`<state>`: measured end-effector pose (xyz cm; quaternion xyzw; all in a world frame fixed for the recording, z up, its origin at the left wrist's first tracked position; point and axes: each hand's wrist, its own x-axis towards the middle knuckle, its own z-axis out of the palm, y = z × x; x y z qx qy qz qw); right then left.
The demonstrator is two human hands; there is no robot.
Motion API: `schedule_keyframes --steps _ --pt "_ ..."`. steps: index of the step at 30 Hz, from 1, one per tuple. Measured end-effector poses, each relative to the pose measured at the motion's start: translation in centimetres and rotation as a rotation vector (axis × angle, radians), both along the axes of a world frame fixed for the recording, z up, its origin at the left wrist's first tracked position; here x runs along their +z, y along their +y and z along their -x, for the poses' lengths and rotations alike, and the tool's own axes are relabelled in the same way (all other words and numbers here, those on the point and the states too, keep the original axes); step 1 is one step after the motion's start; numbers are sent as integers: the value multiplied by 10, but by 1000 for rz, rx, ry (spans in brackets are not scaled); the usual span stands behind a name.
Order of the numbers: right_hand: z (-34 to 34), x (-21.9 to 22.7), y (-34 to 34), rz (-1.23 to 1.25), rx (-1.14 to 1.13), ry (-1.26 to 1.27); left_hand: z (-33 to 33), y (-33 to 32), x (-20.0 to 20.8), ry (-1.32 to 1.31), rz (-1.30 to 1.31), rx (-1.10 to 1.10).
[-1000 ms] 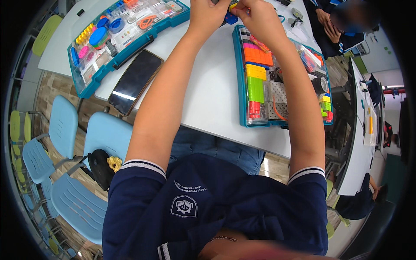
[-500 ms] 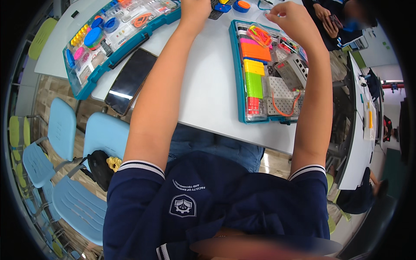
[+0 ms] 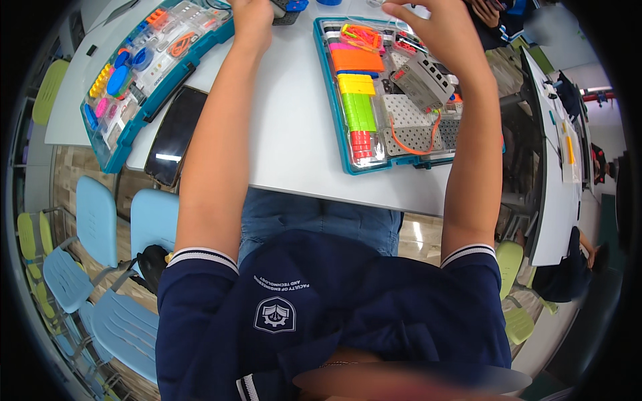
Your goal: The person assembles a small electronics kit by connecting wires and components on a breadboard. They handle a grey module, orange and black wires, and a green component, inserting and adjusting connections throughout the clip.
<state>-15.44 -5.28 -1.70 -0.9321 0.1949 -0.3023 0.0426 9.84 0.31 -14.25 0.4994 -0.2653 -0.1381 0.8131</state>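
At the top edge my left hand (image 3: 253, 25) is partly cut off by the frame, and its fingers are hidden. Right beside it is a dark grey perforated block (image 3: 284, 16) with a blue piece (image 3: 295, 5) on it; whether I grip it cannot be seen. My right hand (image 3: 435, 30) hovers over the far side of an open teal-rimmed parts case (image 3: 346, 150), fingers curled and drawn together. Anything between those fingertips is too small to name. Inside the case lie a grey controller brick (image 3: 422, 81), an orange cable (image 3: 409, 151), perforated plates and coloured blocks.
A second teal case (image 3: 115, 160) of small parts stands at the left, with a black phone (image 3: 175, 134) beside it on the white table (image 3: 287, 147). Blue chairs (image 3: 95, 220) are on the left. Another person's hand (image 3: 487, 12) shows at the upper right.
The table and cases have shifted up and left in the picture. Both hands sit higher, and the left one is more cut off. The right hand stays above the parts case.
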Motion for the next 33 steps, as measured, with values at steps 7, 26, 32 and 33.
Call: schedule_keyframes --steps 7,26,32,33 --pt "85 16 90 -576 367 -318 -12 -12 -20 -62 136 62" --pt "105 -21 202 -1484 1309 -827 -17 -6 -27 -30 143 -14" --pt "80 -36 216 -1540 1317 -778 -23 -6 -28 -25 131 -45" --pt "79 -36 215 -1535 1323 -782 -24 -6 -28 -30 128 -47"
